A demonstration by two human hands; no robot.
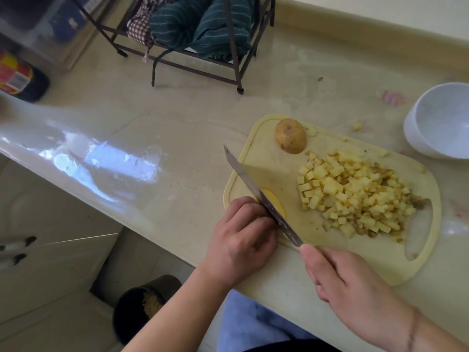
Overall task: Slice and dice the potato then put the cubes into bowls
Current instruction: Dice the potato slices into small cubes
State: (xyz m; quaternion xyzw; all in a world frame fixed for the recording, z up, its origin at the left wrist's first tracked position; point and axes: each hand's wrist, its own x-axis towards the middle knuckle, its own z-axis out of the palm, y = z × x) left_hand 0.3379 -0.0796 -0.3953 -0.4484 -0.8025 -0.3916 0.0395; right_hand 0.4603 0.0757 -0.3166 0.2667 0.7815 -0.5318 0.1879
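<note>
A pale yellow potato piece (272,199), cut face up, lies at the board's (276,171) near-left edge. The left hand (241,240) curls over it; the right hand (337,278) grips the knife (261,196), its steel blade across the piece. One heap of cubes (355,196), one skin-on half (291,135), one smooth white bowl (439,120).

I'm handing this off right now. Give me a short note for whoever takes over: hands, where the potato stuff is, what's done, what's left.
Left hand: fingers curled, holding a potato piece down on the cutting board.
Right hand: grip on the knife, blade partway across that piece.
Potato half: uncut, skin up, at the board's far corner.
Cubes: a big pile on the board's right side; a few strays on the counter.
Bowl: white, right of the board, looks empty.
Done: most dicing.
Left: finish this piece, dice the half, move cubes into bowls.
</note>
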